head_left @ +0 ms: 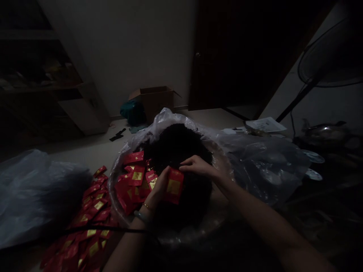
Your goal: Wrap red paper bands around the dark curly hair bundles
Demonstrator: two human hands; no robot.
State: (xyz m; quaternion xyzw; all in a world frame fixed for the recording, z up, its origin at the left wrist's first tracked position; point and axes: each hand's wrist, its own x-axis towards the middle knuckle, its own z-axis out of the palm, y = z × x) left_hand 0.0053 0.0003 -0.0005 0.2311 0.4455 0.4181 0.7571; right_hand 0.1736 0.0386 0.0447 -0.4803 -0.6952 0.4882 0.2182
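My left hand grips a red packet with a gold square on its front, holding it upright over a dark heap. My right hand is closed in a pinch at the packet's top right corner; its fingertips touch the edge there. Beneath both hands lies a heap of loose black material, too dark to make out in detail. It fills a wide round container lined with clear plastic. More red packets lie inside the container, at its left, beside my left hand.
Many red packets are piled on the floor at the left, next to a clear plastic bag. Another plastic sheet spreads at the right. Behind stand an open cardboard box, a dark door and a fan. The room is dim.
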